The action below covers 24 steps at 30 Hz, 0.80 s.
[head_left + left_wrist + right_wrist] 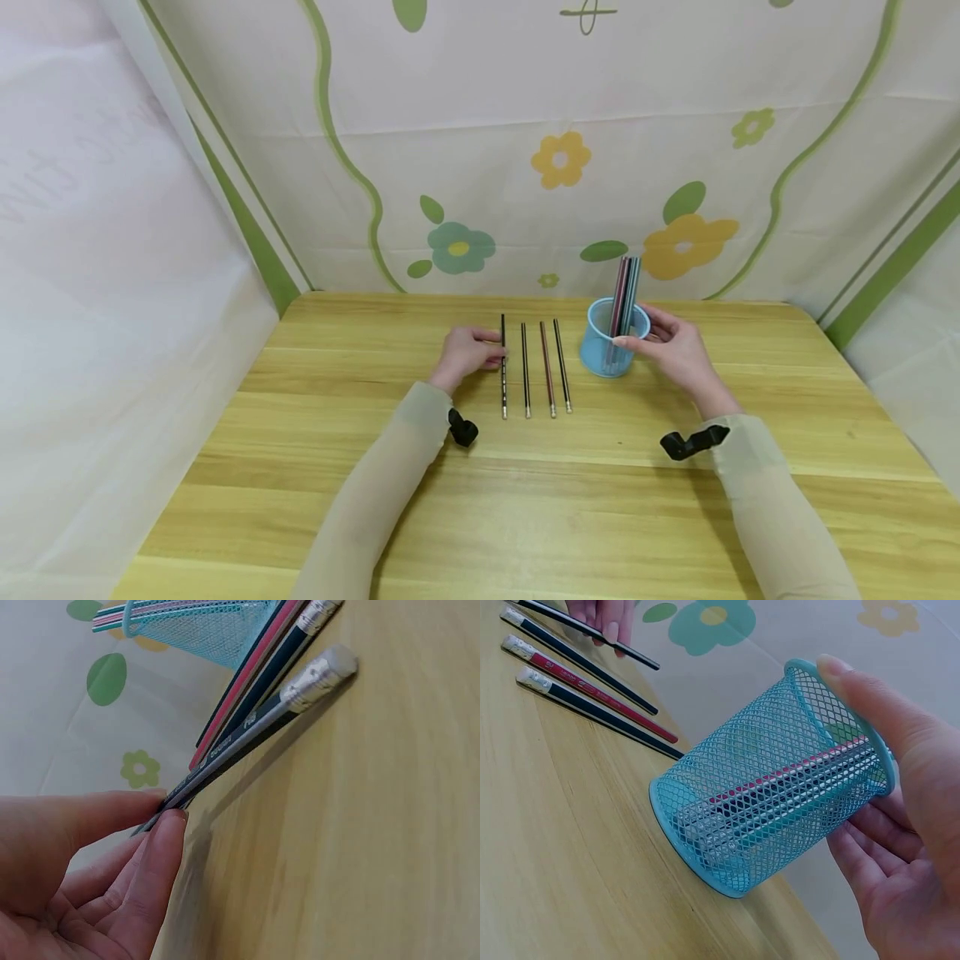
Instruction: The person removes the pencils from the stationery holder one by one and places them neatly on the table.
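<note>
My left hand [467, 354] pinches a dark pencil [504, 392] between thumb and fingers. In the left wrist view this pencil [240, 742] slants, its white eraser end toward the camera and a shadow beneath it. Three more pencils lie side by side just to its right: a dark one [527, 379], a red one [548, 375] and another dark one [563, 375]. My right hand [681, 354] grips the rim of a light blue mesh pencil cup [727, 750], thumb at the near side. Several pencils [627, 283] stand in the cup, leaning right.
A wooden table [510, 517] carries everything. Right behind its far edge hangs a white cloth [480, 100] printed with flowers and leaves, and more cloth closes in both sides. A black wrist camera [462, 429] sits on the left sleeve, another camera [690, 443] on the right.
</note>
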Each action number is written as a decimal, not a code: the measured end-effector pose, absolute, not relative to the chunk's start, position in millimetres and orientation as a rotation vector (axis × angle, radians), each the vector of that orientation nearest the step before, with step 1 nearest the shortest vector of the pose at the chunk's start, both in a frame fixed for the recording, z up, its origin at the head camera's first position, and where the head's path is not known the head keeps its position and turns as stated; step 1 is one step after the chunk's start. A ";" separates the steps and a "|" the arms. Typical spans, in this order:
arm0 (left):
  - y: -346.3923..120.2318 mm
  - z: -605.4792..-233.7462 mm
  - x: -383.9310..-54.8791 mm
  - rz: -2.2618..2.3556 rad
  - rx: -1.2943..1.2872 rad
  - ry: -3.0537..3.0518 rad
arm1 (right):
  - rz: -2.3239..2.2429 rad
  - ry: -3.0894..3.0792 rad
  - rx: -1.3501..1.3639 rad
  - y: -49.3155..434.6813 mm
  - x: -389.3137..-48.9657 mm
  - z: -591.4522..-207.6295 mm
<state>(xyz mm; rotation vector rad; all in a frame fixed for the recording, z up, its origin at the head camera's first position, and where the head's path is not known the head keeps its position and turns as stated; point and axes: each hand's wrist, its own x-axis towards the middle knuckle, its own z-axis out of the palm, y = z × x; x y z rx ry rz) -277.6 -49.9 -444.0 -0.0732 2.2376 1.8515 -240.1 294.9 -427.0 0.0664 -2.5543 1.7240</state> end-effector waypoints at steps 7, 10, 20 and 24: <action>-45.7 -447.5 -278.2 1.786 -0.063 2.321 | 1.727 -2.548 0.077 294.5 -239.9 -427.3; -45.0 -448.7 -278.3 1.765 -0.059 2.346 | 1.744 -2.540 0.088 295.0 -240.1 -427.1; -42.9 -449.0 -278.5 1.725 -0.053 2.397 | 1.767 -2.533 0.061 292.5 -238.3 -424.5; -42.1 -448.9 -277.7 1.716 -0.052 2.414 | 1.758 -2.537 0.063 292.7 -238.4 -425.5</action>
